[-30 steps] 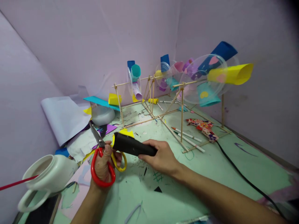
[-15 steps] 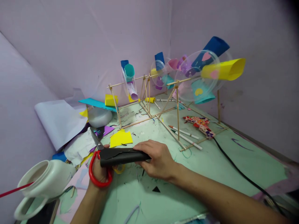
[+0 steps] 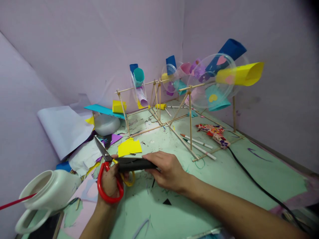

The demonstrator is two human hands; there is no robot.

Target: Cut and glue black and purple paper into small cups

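Note:
A rolled piece of black paper is held level between my two hands, with a loose edge showing along its top. My left hand is closed around scissors that have a red loop and a yellow loop, and its fingers also pinch the left end of the roll. The scissor blades point up and to the left, away from the paper. My right hand grips the right end, thumb below and fingers on top. Just beyond the roll lies a yellow paper scrap; a small black triangle scrap is nearer me.
A stick frame carries clear discs with coloured paper tubes at the back. A glue gun with a black cable and several pencils lie at right. At left are a white pitcher, a crumpled white sheet and paper scraps.
My left hand has come up to the roll's left end, and its fingers now overlap it. The scissors shifted slightly right, showing more of the yellow loop. My right hand has barely moved.

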